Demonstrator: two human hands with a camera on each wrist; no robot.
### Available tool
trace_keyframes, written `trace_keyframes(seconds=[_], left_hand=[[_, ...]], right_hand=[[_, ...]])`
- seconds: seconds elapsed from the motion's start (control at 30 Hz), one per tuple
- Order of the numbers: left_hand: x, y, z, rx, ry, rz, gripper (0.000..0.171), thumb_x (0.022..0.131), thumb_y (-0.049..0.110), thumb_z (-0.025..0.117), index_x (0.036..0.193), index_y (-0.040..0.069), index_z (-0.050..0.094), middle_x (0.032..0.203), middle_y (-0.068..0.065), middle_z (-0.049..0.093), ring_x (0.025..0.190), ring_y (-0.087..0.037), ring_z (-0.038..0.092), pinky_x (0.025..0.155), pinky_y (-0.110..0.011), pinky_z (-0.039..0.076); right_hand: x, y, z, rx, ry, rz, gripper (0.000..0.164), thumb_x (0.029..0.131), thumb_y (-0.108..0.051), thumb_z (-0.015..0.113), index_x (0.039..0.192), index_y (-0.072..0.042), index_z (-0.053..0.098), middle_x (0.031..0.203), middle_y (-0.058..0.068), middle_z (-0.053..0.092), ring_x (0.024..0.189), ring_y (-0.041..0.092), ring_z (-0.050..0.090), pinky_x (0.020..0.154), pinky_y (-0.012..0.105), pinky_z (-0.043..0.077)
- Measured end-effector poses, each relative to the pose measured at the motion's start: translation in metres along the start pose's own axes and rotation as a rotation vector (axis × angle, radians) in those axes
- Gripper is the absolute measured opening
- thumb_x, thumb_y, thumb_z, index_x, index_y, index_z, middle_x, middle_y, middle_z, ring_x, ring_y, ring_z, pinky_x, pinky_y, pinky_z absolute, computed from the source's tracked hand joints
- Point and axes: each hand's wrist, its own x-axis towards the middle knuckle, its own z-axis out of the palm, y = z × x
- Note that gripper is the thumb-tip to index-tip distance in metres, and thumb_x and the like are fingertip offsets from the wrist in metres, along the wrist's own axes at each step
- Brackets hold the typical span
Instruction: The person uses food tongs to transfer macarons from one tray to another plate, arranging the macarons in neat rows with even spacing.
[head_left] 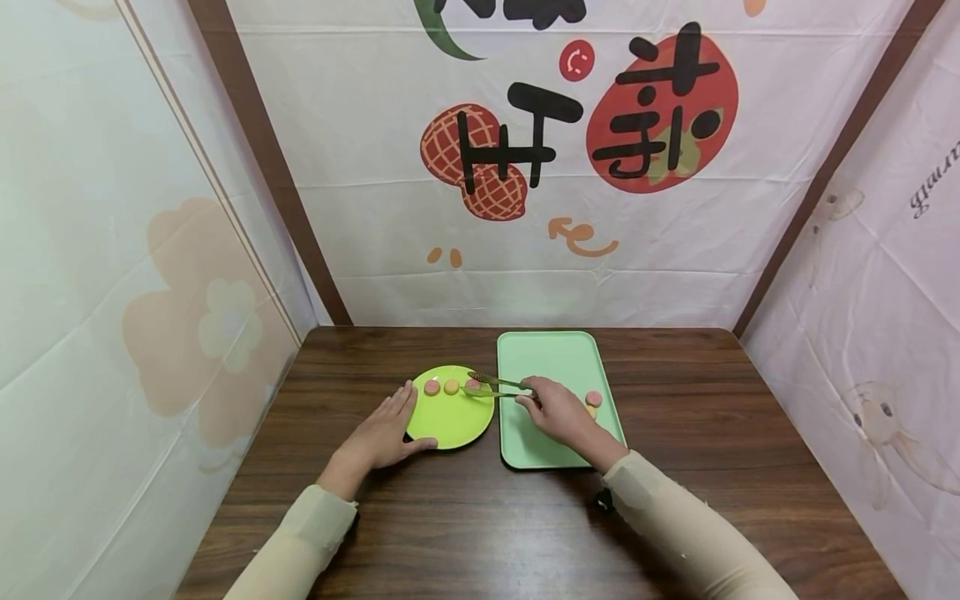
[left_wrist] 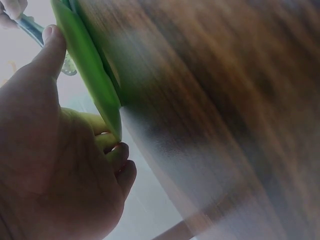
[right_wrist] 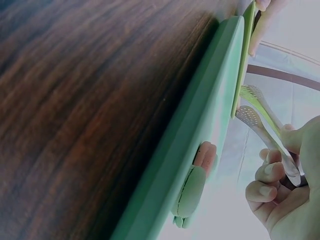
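Observation:
My left hand (head_left: pixel 382 433) rests at the left rim of a yellow-green plate (head_left: pixel 450 421), its fingers extended and thumb spread along the near edge. In the left wrist view, thumb and fingertips touch the rim of the plate (left_wrist: pixel 85 55). Metal tongs (head_left: pixel 501 382) are held in my right hand (head_left: pixel 558 410), above a light green tray (head_left: pixel 543 354). The tong tips, perforated in the right wrist view, stand apart around a pink macaron (head_left: pixel 473 384) at the plate's right side; whether they pinch it I cannot tell. Beside it lie a yellow macaron (head_left: pixel 452 387) and another pink macaron (head_left: pixel 432 387).
On the tray's right side sit a pink macaron (head_left: pixel 593 399) and a yellow one (head_left: pixel 592 412), partly hidden by my right hand. Plate and tray stand close together on a dark wooden table (head_left: pixel 465 533). Printed cloth walls (head_left: pixel 390 225) enclose the back and sides.

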Motion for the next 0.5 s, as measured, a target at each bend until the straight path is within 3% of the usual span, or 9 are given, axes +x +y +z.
trace_keyframes(seconds=[0.5], left_hand=[[0.0017,0.0002,-0.0006,0.011,-0.02,-0.021,0.111,0.101,0.066,0.064,0.168,-0.009,0.015,0.176,-0.029,0.012,0.164,-0.042,0.018,0.133,-0.055,0.02]], right_hand=[[0.0,-0.0009,0.0004,0.007,0.0,0.021,0.032,0.107,-0.023,0.071,0.127,0.003,0.071,0.103,0.01,0.074,0.085,0.019,0.073,0.071,0.035,0.061]])
